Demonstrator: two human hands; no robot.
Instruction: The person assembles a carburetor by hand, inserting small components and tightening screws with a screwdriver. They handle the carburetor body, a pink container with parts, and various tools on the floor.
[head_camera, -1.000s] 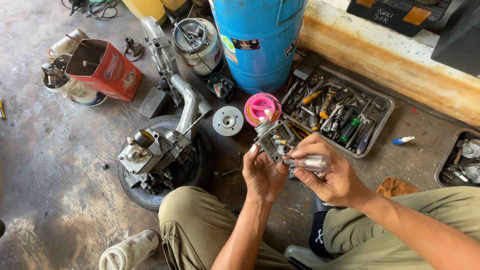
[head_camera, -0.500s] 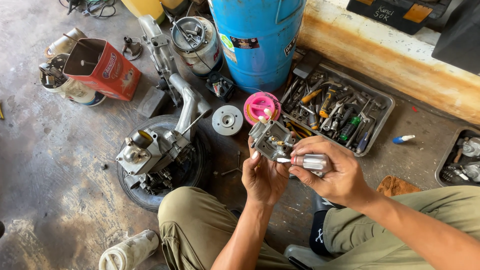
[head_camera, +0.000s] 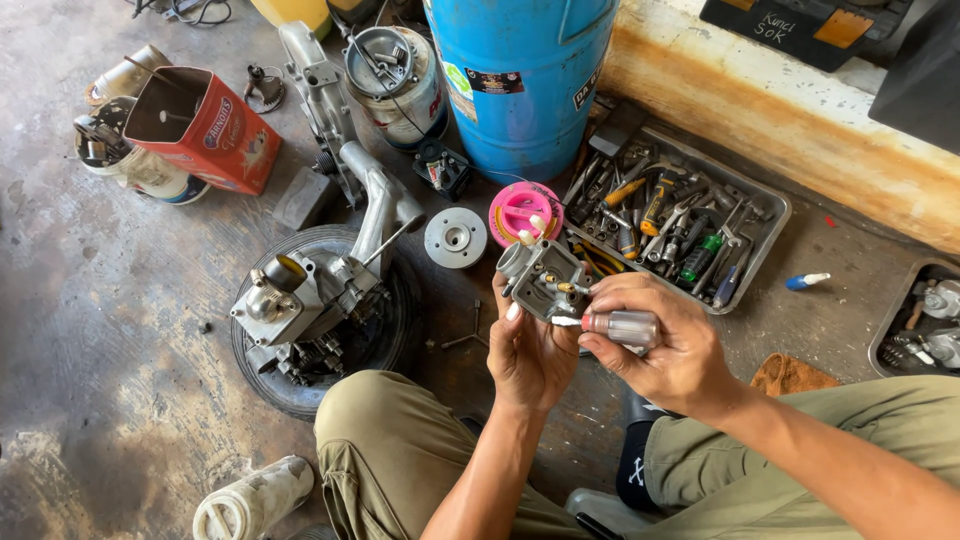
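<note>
Carburetor (head_camera: 543, 280) held above the knees, over the concrete floor (head_camera: 120, 400). Left hand (head_camera: 530, 350) cups it from below, fingers wrapped around the body. Right hand (head_camera: 665, 350) clenched on a clear-handled screwdriver (head_camera: 620, 325), tip set into the carburetor's side. Risk: tip could slip off the small screw if the body tilts in the palm; a loosened part could drop to the cluttered floor. Nearby: pink spool (head_camera: 525, 212) and tool tray (head_camera: 680, 235) just beyond, engine on a tyre (head_camera: 310, 300) to the left, blue drum (head_camera: 520, 80) behind.
</note>
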